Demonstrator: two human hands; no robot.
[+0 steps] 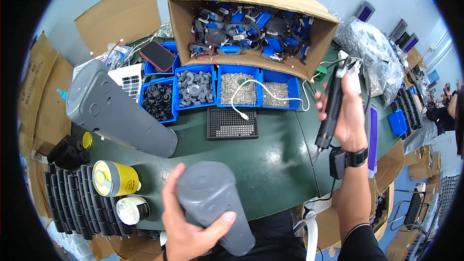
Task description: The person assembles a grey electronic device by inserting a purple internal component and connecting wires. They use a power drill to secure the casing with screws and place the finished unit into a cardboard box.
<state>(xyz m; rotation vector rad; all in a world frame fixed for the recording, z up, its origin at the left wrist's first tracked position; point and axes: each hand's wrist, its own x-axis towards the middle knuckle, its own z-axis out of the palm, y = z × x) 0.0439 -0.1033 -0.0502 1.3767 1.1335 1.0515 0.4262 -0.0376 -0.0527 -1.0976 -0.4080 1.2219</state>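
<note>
left hand (187,234) low, gripping; right hand (352,118) — raised

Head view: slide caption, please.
Left hand holds a gray casing; right hand holds a black screwdriver over a green table.

Yellow cup (123,178) + white-lidded jar (131,210) nr worktop's (275,169) front L corner. Phone (157,57), red case, atop blue bin (175,62) toward back L corner. Cardboard sheet (121,15) upright behind back edge; clear plastic wrap (369,48) bunched nr back R corner. Blk chair (412,210) w/ metal frame well off R edge.
</note>
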